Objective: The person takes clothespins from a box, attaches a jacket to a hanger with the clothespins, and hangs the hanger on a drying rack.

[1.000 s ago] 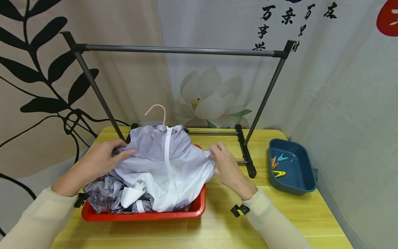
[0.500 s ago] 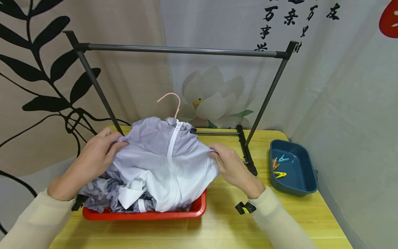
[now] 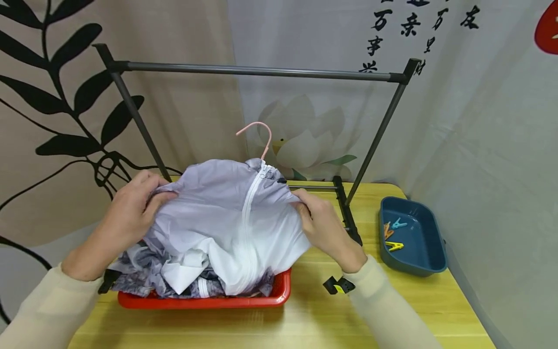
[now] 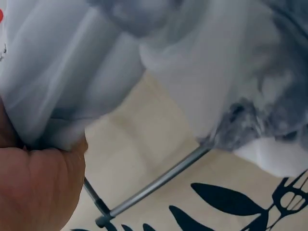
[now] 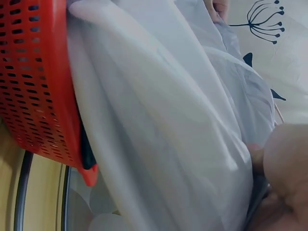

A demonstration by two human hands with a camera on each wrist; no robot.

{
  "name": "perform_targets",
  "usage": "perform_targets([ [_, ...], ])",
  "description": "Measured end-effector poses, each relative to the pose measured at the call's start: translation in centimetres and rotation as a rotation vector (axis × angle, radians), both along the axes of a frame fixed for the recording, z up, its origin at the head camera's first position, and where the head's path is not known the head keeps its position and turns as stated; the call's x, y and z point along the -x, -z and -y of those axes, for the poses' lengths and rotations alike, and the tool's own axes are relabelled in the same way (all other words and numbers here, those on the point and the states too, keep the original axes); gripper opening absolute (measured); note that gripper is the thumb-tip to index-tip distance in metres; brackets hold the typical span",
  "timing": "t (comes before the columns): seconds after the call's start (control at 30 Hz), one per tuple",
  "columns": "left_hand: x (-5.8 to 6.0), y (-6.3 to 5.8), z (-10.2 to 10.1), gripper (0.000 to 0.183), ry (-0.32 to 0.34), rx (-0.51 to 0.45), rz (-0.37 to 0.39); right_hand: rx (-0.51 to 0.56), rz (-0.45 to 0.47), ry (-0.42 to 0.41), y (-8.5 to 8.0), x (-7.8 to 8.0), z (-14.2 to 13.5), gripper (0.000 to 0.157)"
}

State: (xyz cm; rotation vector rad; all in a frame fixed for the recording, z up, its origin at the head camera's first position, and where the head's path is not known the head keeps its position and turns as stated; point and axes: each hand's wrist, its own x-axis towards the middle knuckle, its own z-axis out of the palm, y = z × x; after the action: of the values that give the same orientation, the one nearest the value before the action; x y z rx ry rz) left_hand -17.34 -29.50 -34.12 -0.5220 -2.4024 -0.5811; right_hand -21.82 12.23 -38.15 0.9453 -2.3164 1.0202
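A pale grey-to-white zip jacket (image 3: 218, 194) hangs on a pink hanger (image 3: 267, 138), whose hook sticks up out of the collar and leans right. My left hand (image 3: 137, 208) pinches one shoulder of the jacket, thumb on the near side. On the opposite shoulder my right hand (image 3: 321, 220) grips the cloth between thumb and fingers. The jacket's lower part drapes into a red basket (image 3: 200, 303), over a heap of grey patterned clothing (image 3: 139, 271). In the right wrist view the white cloth falls beside the basket's slotted wall (image 5: 33, 86).
Behind the basket stands a dark metal drying rack (image 3: 257, 71) with a high crossbar. To the right a blue tray (image 3: 418, 242) holds several clothes pegs (image 3: 394, 246). Everything stands on a yellow wooden table (image 3: 370, 315), with printed curtains (image 3: 187, 111) close behind.
Both hands have raised the jacket and spread its shoulders. The hanger's hook has shifted up and right and tilts more. The basket stays in place.
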Motion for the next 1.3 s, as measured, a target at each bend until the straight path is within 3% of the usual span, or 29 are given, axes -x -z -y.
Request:
perform_targets([
  [0.13, -0.6, -0.5, 0.5, 0.036, 0.002, 0.045, 0.045, 0.030, -0.008, 0.007, -0.6, 0.1, -0.2, 0.021],
  [0.27, -0.8, -1.8, -0.8, 0.065, -0.004, 0.088, 0.108, 0.023, -0.033, 0.001, -1.0, 0.1, -0.2, 0.022],
  [0.33, -0.7, -2.4, -2.0, 0.059, -0.002, 0.107, 0.095, 0.017, -0.053, -0.004, -1.0, 0.0, -0.2, 0.022],
  [0.47, 0.1, -3.1, -4.0, 0.021, 0.068, 0.131, -0.037, 0.016, -0.044, -0.011, -1.2, -0.2, -0.2, 0.027],
  [0.6, 0.3, -2.9, -4.9, 0.027, 0.133, 0.084, -0.126, 0.028, 0.007, -0.019, -1.7, -0.5, -0.2, 0.031],
  [0.77, -0.2, -2.6, -5.4, 0.037, 0.181, 0.064, -0.128, 0.068, -0.037, -0.031, -2.5, -0.5, 0.6, 0.018],
  [0.87, -0.6, -2.8, -5.4, 0.045, 0.171, 0.070, -0.076, 0.093, -0.065, -0.030, -2.7, -0.7, 1.0, 0.013],
  [1.0, -1.2, -3.5, -5.4, 0.056, 0.067, 0.039, 0.108, 0.132, -0.076, -0.040, -2.9, -0.6, 1.4, 0.007],
  [1.1, -1.2, -3.9, -5.8, 0.057, 0.019, 0.070, 0.170, 0.160, -0.091, -0.050, -2.9, -0.5, 1.5, 0.006],
  [1.23, -0.6, -4.0, -6.3, 0.021, 0.084, 0.135, 0.028, 0.186, -0.099, -0.075, -3.1, -0.5, 1.5, 0.010],
  [1.3, -0.2, -3.9, -6.4, 0.021, 0.116, 0.114, -0.035, 0.187, -0.101, -0.079, -3.1, -0.5, 1.3, 0.013],
])
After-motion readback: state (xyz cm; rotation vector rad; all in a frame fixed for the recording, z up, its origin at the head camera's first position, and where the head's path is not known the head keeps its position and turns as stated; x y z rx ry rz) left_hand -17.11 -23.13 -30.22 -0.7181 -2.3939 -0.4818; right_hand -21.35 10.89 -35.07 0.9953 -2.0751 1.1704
